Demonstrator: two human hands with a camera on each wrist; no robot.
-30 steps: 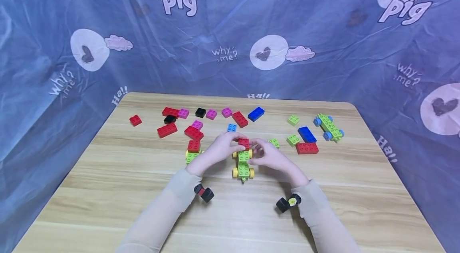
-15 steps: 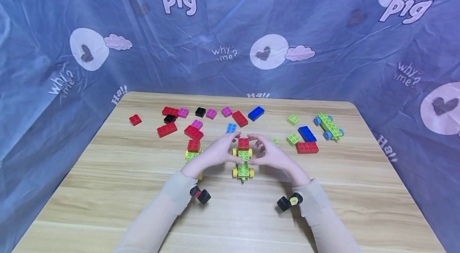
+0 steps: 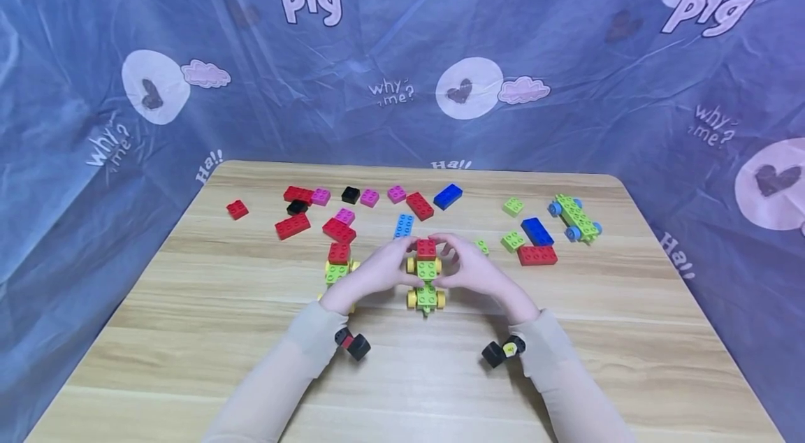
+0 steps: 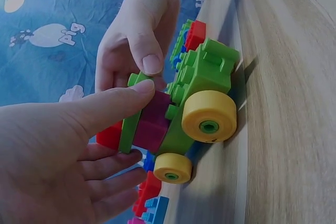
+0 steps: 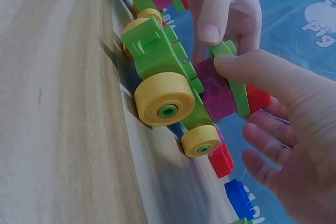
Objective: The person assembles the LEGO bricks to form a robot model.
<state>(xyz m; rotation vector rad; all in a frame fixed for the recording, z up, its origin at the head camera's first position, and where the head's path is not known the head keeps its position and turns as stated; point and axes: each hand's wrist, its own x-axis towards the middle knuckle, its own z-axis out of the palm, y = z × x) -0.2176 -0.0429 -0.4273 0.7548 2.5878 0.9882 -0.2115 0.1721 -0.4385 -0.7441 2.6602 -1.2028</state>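
Observation:
A toy car stands on the table in front of me. It has a green wheeled base (image 3: 426, 298) with yellow wheels (image 4: 209, 116). Stacked on it are a purple brick (image 4: 151, 120), a flat green brick (image 3: 427, 270) and a red brick (image 3: 425, 249) on top. My left hand (image 3: 380, 267) grips the stack from the left, thumb on the green brick's near edge and fingers by the red brick. From the right, my right hand (image 3: 472, 268) grips it in mirror fashion. A similar car (image 3: 337, 272) with a red brick is partly hidden behind my left wrist.
Loose red bricks (image 3: 293, 226), pink bricks (image 3: 370, 198), black bricks (image 3: 351, 195) and a light blue brick (image 3: 404, 225) lie farther back. At the right are green bricks (image 3: 512, 241), a dark blue brick (image 3: 537, 231) and a blue-wheeled base (image 3: 575, 218).
My left thumb has moved down from the red brick to the near edge of the green brick. The fingers of both hands have shifted around the stack. The car stays in place.

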